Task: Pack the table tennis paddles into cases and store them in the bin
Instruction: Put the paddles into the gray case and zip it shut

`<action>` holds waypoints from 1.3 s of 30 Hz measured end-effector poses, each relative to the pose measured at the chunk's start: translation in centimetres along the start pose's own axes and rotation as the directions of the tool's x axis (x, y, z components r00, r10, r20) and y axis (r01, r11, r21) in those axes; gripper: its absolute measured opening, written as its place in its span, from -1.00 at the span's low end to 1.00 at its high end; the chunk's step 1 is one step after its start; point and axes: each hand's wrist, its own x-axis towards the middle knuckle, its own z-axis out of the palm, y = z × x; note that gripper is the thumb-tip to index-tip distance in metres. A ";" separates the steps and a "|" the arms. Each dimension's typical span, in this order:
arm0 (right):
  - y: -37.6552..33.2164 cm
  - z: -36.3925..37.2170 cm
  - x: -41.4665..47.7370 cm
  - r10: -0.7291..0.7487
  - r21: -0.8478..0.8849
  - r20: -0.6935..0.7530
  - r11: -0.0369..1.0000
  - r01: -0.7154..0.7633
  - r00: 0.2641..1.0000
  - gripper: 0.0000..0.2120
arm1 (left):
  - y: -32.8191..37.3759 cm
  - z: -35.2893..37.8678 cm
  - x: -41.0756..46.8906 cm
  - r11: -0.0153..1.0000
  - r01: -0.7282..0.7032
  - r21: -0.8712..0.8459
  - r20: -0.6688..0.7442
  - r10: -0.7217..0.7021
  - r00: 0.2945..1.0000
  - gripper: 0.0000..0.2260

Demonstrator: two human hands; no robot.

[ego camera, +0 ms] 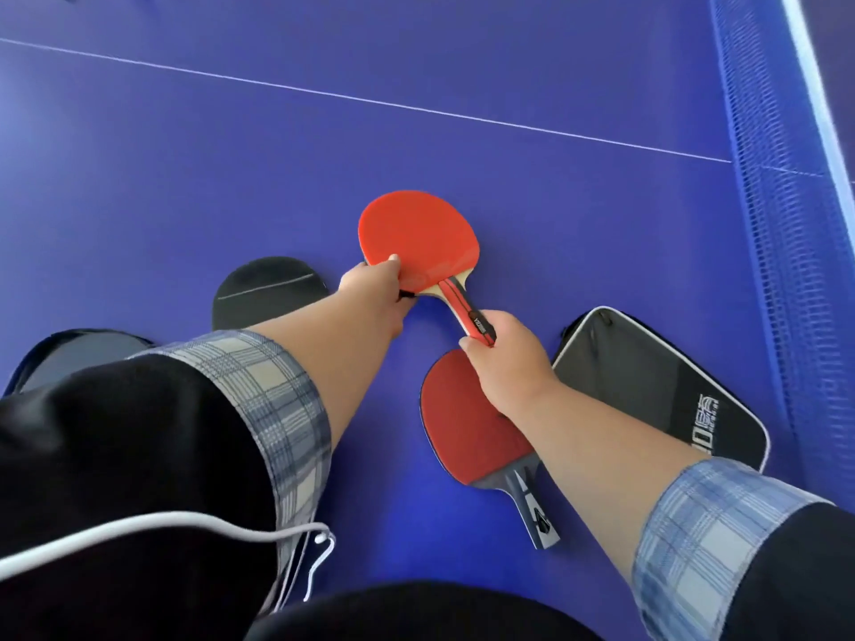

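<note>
A bright red table tennis paddle (416,238), with pale wood showing at the neck and a red handle striped in black, is held over the middle of the blue table tennis table (185,178): the left hand (370,289) pinches the near edge of its blade while the right hand (509,353) curls round the end of the handle. A second, darker red paddle (462,432) with a grey and black handle lies flat on the table, partly under the right wrist. A black zip case (661,390) with white piping and printed lettering lies just to its right near the net (763,224), and another black round-ended case (263,289) lies beside the left forearm.
</note>
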 end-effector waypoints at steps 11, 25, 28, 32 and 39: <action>-2.9 3.9 -5.6 0.090 0.468 0.388 0.838 -0.280 0.917 -0.82 | -1.4 -9.5 -5.5 0.982 -0.151 -0.117 0.056 0.159 0.986 -0.79; -12.4 16.3 -13.5 -0.017 0.429 0.483 0.876 -0.220 0.875 -0.89 | 4.2 -30.1 -8.5 0.992 -0.125 0.022 0.105 0.122 0.987 -0.84; -14.5 20.6 -15.5 0.015 0.424 0.468 0.874 -0.239 0.884 -0.94 | 5.2 -34.6 -7.7 0.993 -0.097 0.072 0.139 0.087 0.987 -0.91; -16.3 26.4 -18.5 0.071 0.397 0.454 0.876 -0.273 0.888 -0.91 | 5.9 -40.2 -6.3 0.979 -0.106 0.177 0.210 0.067 0.975 -0.89; -18.6 32.4 -20.1 0.139 0.313 0.371 0.912 -0.265 0.918 -0.83 | 6.9 -45.2 -3.2 0.873 -0.214 0.438 0.213 0.131 0.968 -0.81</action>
